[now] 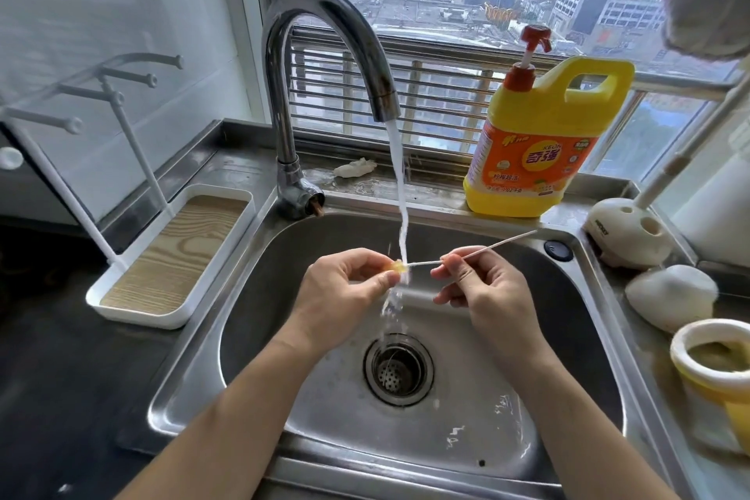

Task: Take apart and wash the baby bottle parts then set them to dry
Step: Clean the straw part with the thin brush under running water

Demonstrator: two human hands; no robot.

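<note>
My left hand (pixel 345 292) pinches a small yellowish translucent bottle part (pixel 397 266) over the steel sink (pixel 243 280). Between thumb and fingers my right hand (pixel 483 288) holds a thin white straw brush (pixel 487 248), whose tip enters the small part. Water runs from the curved chrome tap (pixel 328 53) straight onto the part and falls toward the drain (pixel 398 371). Right of the sink lie a white domed cap (pixel 671 294), a yellow bottle piece with a white rim (pixel 714 361) and a white brush holder (pixel 627 233).
A white drying rack with pegs and a wood-grain tray (pixel 170 256) stands left of the sink. On the sill behind sits a yellow pump bottle of dish soap (pixel 539 142). A small white scrap (pixel 355 168) lies by the tap. The counter at left is dark.
</note>
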